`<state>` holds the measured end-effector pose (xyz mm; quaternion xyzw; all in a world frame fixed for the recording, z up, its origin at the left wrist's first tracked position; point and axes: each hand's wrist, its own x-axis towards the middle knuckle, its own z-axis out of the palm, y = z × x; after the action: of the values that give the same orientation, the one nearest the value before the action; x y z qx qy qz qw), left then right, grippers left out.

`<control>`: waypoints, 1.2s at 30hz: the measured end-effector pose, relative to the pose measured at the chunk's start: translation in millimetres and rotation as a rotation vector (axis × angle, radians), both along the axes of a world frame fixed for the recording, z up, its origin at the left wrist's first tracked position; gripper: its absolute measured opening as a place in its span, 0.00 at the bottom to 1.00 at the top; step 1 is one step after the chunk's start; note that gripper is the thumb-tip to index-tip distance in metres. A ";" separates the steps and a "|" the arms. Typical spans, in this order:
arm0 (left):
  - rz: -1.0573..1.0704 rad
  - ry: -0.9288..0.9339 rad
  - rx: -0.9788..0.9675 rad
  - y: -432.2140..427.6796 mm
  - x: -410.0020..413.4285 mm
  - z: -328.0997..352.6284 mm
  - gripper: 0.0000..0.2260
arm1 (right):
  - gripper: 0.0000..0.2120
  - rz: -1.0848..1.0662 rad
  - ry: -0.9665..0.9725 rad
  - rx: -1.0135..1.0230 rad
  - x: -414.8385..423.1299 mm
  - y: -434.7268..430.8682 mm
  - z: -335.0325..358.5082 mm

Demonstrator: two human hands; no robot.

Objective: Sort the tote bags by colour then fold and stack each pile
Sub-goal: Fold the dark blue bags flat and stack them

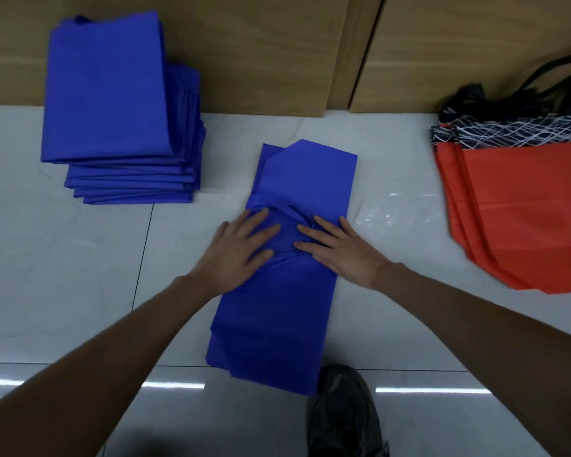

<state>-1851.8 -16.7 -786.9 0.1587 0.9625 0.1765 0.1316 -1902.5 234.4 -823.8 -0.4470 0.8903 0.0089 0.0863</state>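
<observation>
Head view, looking down: both hands lie flat with fingers straight and spread, gripping nothing. The left hand [241, 249] and right hand [340, 249] press side by side, fingertips nearly meeting, on the middle of the blue tote bag [277, 324]. The bag lies on the floor [63, 258] as a long narrow strip running away from the person. Under the fingertips the cloth is bunched into a rounded wrinkle, probably the tucked-in handles.

At the far end the layers do not line up, and one corner sticks out on the left. If the strip is folded across as it lies, I judge the packet would come out crooked and thicker in the middle. The bunched part could also spring open once the palms lift. The tile looks glossy, so a sideways push might slide the whole bag rather than smooth it.

A clear plastic film [386, 212] lies just beside the bag on the right, and a shoe [340, 413] sits near its close end.

Well apart at far left, the stack of folded blue bags [106, 94] is staggered, its top pieces shifted back, and another bag set off-centre could tip it. At right the orange bags [524, 225] lie unfolded and fanned out.
</observation>
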 end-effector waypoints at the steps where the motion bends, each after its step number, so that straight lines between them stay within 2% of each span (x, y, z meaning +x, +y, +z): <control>1: -0.087 -0.082 -0.111 6.7 -2.4 -7.1 0.38 | 0.24 0.010 -0.006 -0.006 -2.1 0.6 0.2; 3: -0.132 -0.121 -0.264 18.4 2.0 -22.8 0.40 | 0.34 -0.022 0.013 0.008 0.7 -2.8 2.9; 4: -0.109 -0.110 -0.281 23.2 6.8 -27.9 0.38 | 0.36 -0.070 -0.005 0.009 6.1 -6.2 6.1; 7: -0.036 -0.042 -0.240 25.9 20.6 -36.4 0.33 | 0.26 -0.184 -0.175 -0.183 33.5 -8.3 5.6; 9: 0.000 0.030 -0.225 25.1 27.7 -41.0 0.29 | 0.28 -0.239 -0.287 -0.197 45.7 -3.9 2.5; 13: 0.083 0.098 -0.153 27.2 32.6 -44.2 0.25 | 0.28 -0.317 -0.109 -0.149 46.8 -8.9 2.8; 15: 0.092 0.131 -0.178 28.0 33.8 -46.4 0.24 | 0.21 -0.394 0.071 -0.264 43.0 -31.7 12.5; 17: 0.102 0.154 -0.169 28.4 34.6 -48.0 0.23 | 0.19 -0.342 0.100 -0.309 33.8 -60.3 18.6; 20: 0.119 0.170 -0.163 30.0 34.5 -46.6 0.25 | 0.27 -0.225 -0.025 -0.081 3.5 -80.9 17.5; 22: 0.152 0.154 -0.161 30.4 33.9 -45.9 0.26 | 0.29 -0.204 -0.073 0.012 -18.9 -74.4 7.3; 25: 0.191 0.113 -0.147 31.6 34.2 -44.5 0.28 | 0.25 -0.184 -0.024 0.017 -31.4 -60.1 -4.2; 29: 0.168 0.119 -0.102 28.1 39.8 -43.6 0.30 | 0.23 -0.273 0.019 -0.015 -25.5 -52.5 -9.9; 32: 0.105 0.156 -0.085 20.8 51.9 -44.0 0.34 | 0.23 -0.288 -0.035 -0.027 -27.8 -51.3 -4.8; 36: 0.050 0.157 -0.103 11.0 56.1 -43.9 0.29 | 0.21 -0.208 -0.200 -0.022 -49.3 -56.1 6.4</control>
<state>-1795.7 -5.7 -830.8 0.1410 0.9813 0.1170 0.0592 -1951.7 178.3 -817.5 -0.3521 0.9188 -0.0543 0.1701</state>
